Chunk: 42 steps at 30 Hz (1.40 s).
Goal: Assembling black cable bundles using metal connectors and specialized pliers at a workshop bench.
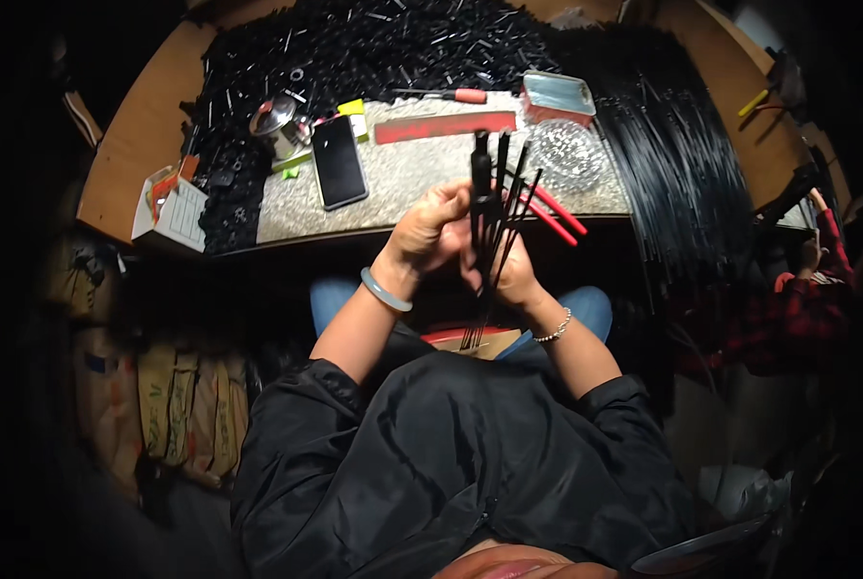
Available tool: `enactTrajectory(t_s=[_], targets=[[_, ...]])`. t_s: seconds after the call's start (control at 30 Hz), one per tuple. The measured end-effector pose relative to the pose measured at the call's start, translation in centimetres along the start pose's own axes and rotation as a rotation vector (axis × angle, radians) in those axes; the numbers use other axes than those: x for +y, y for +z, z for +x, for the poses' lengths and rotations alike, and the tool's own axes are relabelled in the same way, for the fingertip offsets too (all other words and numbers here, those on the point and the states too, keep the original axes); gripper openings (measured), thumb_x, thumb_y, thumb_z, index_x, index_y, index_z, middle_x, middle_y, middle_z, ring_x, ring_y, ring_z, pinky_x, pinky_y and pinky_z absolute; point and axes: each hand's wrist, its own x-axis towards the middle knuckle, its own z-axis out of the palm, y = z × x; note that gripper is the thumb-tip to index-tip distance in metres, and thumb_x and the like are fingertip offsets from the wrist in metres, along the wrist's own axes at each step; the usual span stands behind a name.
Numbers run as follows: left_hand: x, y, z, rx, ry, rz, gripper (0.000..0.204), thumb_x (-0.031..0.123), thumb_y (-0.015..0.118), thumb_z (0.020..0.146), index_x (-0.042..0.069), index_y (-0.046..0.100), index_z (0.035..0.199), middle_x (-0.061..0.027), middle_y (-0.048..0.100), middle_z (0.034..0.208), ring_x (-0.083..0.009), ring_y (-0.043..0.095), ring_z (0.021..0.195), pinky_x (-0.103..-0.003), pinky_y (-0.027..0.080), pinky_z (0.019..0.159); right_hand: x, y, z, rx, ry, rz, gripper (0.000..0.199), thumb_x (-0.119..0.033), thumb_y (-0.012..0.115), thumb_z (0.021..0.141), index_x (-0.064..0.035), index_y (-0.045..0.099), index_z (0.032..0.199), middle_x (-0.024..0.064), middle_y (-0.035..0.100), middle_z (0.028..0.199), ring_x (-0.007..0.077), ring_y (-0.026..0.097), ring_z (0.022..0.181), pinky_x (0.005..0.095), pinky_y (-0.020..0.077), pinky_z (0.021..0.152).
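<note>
Above my lap, in front of the table edge, my right hand (pixel 516 272) is closed around a loose bundle of thin black rods (pixel 511 207). Their tops fan out upward, and their lower ends come out below the hand. My left hand (pixel 431 230), a pale bangle at its wrist, pinches at a thicker black piece (pixel 480 174) standing upright along the left side of the bundle. Whether that piece is joined to a rod cannot be made out. Red-handled pliers (pixel 555 212) lie just behind the bundle, partly covered by it.
Small black parts (pixel 354 48) are heaped across the back. Long black rods (pixel 677 164) spread over the right side. On the pale work surface (pixel 397 183) lie a phone (pixel 340 164), red strip (pixel 441 127), screwdriver (pixel 468 96), round clear dish (pixel 566 154) and rectangular tin (pixel 558 94).
</note>
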Motion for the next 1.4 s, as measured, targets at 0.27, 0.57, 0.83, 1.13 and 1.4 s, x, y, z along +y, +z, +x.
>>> enactTrajectory(t_s=[0.27, 0.57, 0.83, 1.13, 1.4], targets=[[-2.5, 6.5, -3.8, 0.219, 0.646, 0.643, 0.071, 0.044, 0.058, 0.086, -0.006, 0.038, 0.131, -0.0204, 0.044, 0.132, -0.0244, 0.049, 0.118, -0.032, 0.038, 0.099, -0.1, 3.4, -0.5, 0.415, -0.149, -0.198, 0.053, -0.044, 0.037, 0.096, 0.0013, 0.059, 0.082, 0.0007, 0.054, 0.057, 0.009, 0.05, 0.047, 0.0244, 0.0366, 0.043], [-2.2, 6.5, -3.4, 0.683, 0.598, 1.085, 0.027, 0.006, 0.07, 0.08, -0.004, 0.062, 0.103, -0.0035, 0.067, 0.079, -0.0069, 0.059, 0.069, -0.021, 0.048, 0.064, 2.1, 5.1, -1.4, 0.453, -0.224, -0.181, 0.029, -0.026, 0.046, 0.096, 0.0006, 0.053, 0.088, 0.0017, 0.056, 0.079, 0.0076, 0.051, 0.072, 0.023, 0.0436, 0.065], [-1.8, 4.2, -4.1, 0.47, 0.529, 0.604, 0.029, 0.012, 0.07, 0.081, -0.002, 0.061, 0.105, -0.0093, 0.067, 0.091, -0.0161, 0.065, 0.081, -0.029, 0.052, 0.075, 1.4, 4.3, -1.9, 0.448, -0.293, 0.115, 0.01, -0.005, 0.06, 0.088, 0.0011, 0.059, 0.096, 0.0015, 0.06, 0.092, 0.0052, 0.053, 0.082, 0.0194, 0.0422, 0.075], [-2.1, 4.5, -3.8, 0.506, 0.534, 0.628, 0.031, 0.014, 0.07, 0.081, -0.002, 0.06, 0.106, -0.0089, 0.066, 0.091, -0.0164, 0.065, 0.081, -0.029, 0.052, 0.075, 0.9, 4.3, -1.6, 0.428, -0.257, 0.218, 0.013, -0.005, 0.063, 0.086, 0.0014, 0.06, 0.097, 0.0006, 0.06, 0.092, 0.0052, 0.054, 0.081, 0.0198, 0.0437, 0.075], [-2.0, 4.6, -3.6, 0.493, 0.556, 0.618, 0.031, 0.014, 0.07, 0.081, -0.002, 0.06, 0.105, -0.0084, 0.066, 0.092, -0.0168, 0.065, 0.081, -0.029, 0.052, 0.075, 0.7, 4.1, -1.4, 0.46, -0.301, 0.082, 0.011, -0.002, 0.062, 0.086, 0.0031, 0.062, 0.095, 0.004, 0.063, 0.095, 0.0081, 0.057, 0.086, 0.0215, 0.0449, 0.08]])
